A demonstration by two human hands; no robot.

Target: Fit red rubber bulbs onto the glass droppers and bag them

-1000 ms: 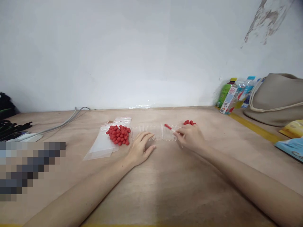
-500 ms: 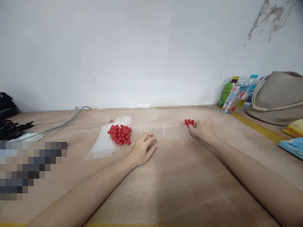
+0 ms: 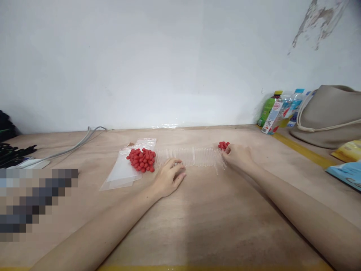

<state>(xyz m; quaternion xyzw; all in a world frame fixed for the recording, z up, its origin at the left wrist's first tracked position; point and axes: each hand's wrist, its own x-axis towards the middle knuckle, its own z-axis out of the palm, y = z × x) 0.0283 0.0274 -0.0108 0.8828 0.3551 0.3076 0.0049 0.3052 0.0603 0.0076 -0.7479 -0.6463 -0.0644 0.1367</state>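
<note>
A row of thin clear dropper tubes (image 3: 201,157) lies side by side across the table. At its front left, my left hand (image 3: 170,176) rests with fingers apart and holds nothing; its fingertips touch or overlap the tubes. Left of the row, a pile of red rubber dropper bulbs (image 3: 141,160) sits on clear plastic zip bags (image 3: 120,171). My right hand (image 3: 238,156) is at the row's right end, thumb and fingers pinched together beside a small cluster of red bulbs (image 3: 223,145). A few tubes there lie askew. What the pinch holds is too small to make out.
Drink bottles (image 3: 272,113) and a beige bag (image 3: 327,116) stand at the back right. Yellow and blue packets (image 3: 345,175) lie at the right edge. A grey cable (image 3: 73,145) and black items (image 3: 17,154) are at the left. A white wall (image 3: 169,64) borders the table behind.
My right hand has shifted slightly, and its fingers have come closer to the tubes' right end. My left hand stays in place; the view has moved a little.
</note>
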